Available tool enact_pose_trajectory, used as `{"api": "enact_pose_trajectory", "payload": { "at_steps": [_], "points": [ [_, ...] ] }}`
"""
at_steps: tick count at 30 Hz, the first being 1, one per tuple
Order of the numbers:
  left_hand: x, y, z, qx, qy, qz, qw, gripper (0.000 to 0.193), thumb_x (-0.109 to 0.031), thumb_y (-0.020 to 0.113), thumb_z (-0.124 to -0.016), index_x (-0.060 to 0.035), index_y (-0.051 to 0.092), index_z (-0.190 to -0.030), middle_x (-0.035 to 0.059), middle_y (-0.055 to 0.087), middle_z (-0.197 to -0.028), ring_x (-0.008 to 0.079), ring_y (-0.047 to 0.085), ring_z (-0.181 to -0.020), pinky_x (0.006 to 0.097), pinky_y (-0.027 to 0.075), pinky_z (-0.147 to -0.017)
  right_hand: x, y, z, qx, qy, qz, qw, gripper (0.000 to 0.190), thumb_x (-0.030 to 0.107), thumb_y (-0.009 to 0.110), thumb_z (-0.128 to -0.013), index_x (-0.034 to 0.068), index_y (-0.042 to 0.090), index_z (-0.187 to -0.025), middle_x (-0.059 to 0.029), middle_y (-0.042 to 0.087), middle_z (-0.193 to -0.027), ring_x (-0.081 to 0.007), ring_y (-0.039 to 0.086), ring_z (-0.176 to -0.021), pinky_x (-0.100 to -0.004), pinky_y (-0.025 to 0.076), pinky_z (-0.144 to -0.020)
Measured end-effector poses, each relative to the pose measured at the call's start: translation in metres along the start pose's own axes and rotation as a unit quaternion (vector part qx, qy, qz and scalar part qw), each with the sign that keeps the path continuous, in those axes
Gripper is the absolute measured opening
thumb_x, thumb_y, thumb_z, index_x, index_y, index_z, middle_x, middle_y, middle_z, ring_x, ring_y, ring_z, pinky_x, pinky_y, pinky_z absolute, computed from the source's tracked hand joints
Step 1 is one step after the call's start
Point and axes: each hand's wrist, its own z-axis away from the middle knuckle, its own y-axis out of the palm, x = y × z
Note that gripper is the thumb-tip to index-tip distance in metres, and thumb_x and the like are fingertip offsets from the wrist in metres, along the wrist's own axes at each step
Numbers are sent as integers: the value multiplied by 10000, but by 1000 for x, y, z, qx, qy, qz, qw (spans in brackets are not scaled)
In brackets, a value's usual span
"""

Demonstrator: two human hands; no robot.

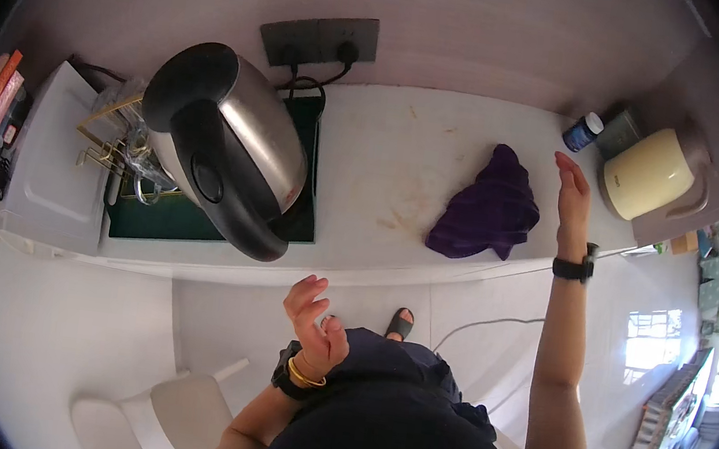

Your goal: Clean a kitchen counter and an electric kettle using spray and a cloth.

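My left hand (316, 326) is raised in front of the counter's edge, fingers apart and slightly curled, holding nothing. Just beyond it a large steel electric kettle with a black lid and handle (262, 140) rises above a dark green tray (167, 222). My right hand (572, 195) is stretched out over the right part of the counter, empty, with its fingers extended. To its left lies a crumpled dark purple cloth (491, 206). A small blue bottle with a white cap (581, 133) stands beyond the fingertips, and a cream electric kettle (650, 174) is to the right.
Brownish stains mark the white countertop (373, 159). Black plugs and cords hang from the grey wall socket (317, 40). A gold wire rack (112, 120) and a white appliance (61, 157) stand at left. Behind me is a beige chair (191, 415); a cable (488, 322) crosses the floor.
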Motion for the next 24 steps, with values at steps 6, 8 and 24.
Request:
{"api": "enact_pose_trajectory", "payload": {
  "at_steps": [6, 8, 24],
  "points": [
    [-3, 11, 0, 47, -36, -20, 998, 275, -29, 524, -753, -53, 491, -1025, 157, 500, -1187, 353, 446, -1123, 439, 357, -946, 34, 97, 92, 15, -223, 623, 750, 654, 463, 654, -775, 126, 463, -1301, -239, 408, -1342, -378, 521, -1101, -449, 403, -937],
    [-4, 11, -7, 63, -30, -32, 997, 266, -39, 512, -791, -45, 461, -1052, 165, 479, -1192, 348, 431, -1141, 449, 351, -959, 17, 93, 59, -5, -187, 556, 810, 685, 469, 659, -755, 154, 433, -1319, -243, 368, -1367, -390, 512, -1101, -476, 403, -925],
    [9, 1, -4, 78, -24, -6, 997, 207, -8, 498, -815, -53, 439, -1008, 151, 489, -1165, 326, 443, -1128, 442, 359, -955, 73, 171, 177, 186, -307, 246, 900, 407, 219, 728, -529, 154, 614, -915, -91, 515, -1236, -310, 473, -1103, -466, 369, -883]
  ]
}}
